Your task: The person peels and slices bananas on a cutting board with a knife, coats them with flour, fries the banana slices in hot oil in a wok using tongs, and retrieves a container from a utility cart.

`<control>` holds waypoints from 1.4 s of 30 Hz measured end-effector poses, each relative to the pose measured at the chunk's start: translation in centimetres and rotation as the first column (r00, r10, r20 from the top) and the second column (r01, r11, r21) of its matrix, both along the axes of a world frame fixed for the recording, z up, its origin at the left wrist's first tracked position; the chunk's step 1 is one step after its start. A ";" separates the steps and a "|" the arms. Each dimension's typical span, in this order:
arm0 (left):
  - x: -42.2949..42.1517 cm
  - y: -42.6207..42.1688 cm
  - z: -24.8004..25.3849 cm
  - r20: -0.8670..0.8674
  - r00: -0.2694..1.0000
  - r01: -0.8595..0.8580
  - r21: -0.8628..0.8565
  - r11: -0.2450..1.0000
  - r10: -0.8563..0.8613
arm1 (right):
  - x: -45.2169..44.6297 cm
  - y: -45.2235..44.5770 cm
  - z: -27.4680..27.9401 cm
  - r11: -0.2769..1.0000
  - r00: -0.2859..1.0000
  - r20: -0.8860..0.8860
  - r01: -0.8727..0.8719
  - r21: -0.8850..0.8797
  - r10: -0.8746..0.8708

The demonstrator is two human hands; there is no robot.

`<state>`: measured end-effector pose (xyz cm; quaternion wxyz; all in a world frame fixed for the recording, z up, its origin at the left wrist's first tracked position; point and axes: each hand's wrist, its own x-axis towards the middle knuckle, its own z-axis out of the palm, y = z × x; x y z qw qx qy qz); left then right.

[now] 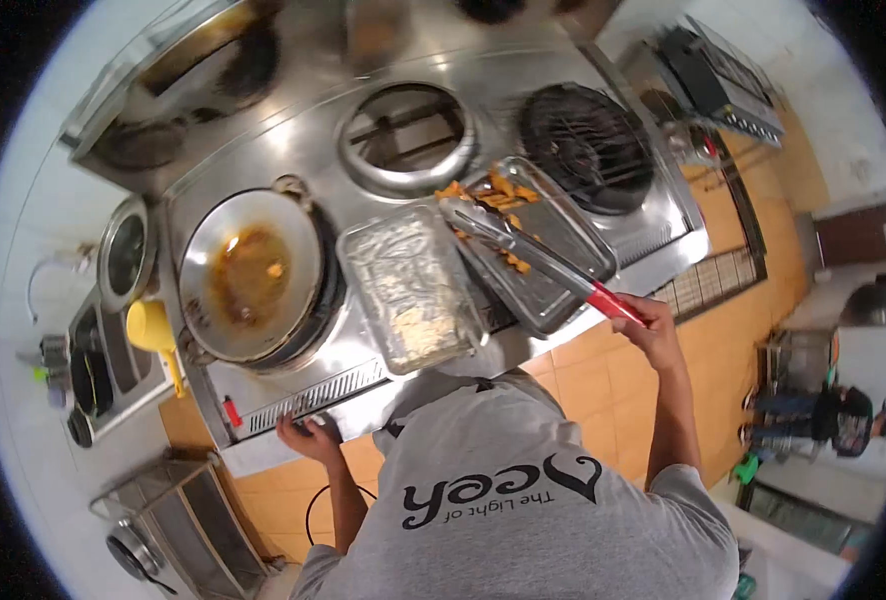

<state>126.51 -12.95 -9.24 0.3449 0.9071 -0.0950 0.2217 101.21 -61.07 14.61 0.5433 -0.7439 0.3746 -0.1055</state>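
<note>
My right hand is closed round the red handle of metal tongs. The head of the tongs reaches over the upper left of a dark metal tray, among orange-brown fried pieces. Whether the jaws pinch a piece is unclear. To the left, a clear rectangular tray has a whitish coating and pale crumbs. My left hand is down by the stove's front edge, holding nothing, its fingers loosely apart. A wide wok with brown oil and a small orange piece stands on the left burner.
A bare burner ring is at the back middle, and a black grate burner at the right. A red lighter lies near the stove's left corner. A yellow dipper is beside the wok. Another person stands far right.
</note>
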 end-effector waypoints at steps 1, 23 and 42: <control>0.1 0.0 0.0 -0.009 1.000 -0.002 -0.009 1.000 0.002 | -1.8 -0.6 1.0 0.996 1.000 0.005 -0.001 -0.092 0.001; 1.8 -4.0 0.4 0.042 0.984 -0.179 0.206 0.962 0.174 | -11.0 -10.1 8.5 0.749 0.880 0.340 -0.027 -0.662 0.332; 1.9 -5.8 1.0 0.024 0.999 -0.036 0.268 0.963 0.031 | -2.1 -6.9 7.0 0.824 0.944 -0.300 -0.278 -0.494 0.138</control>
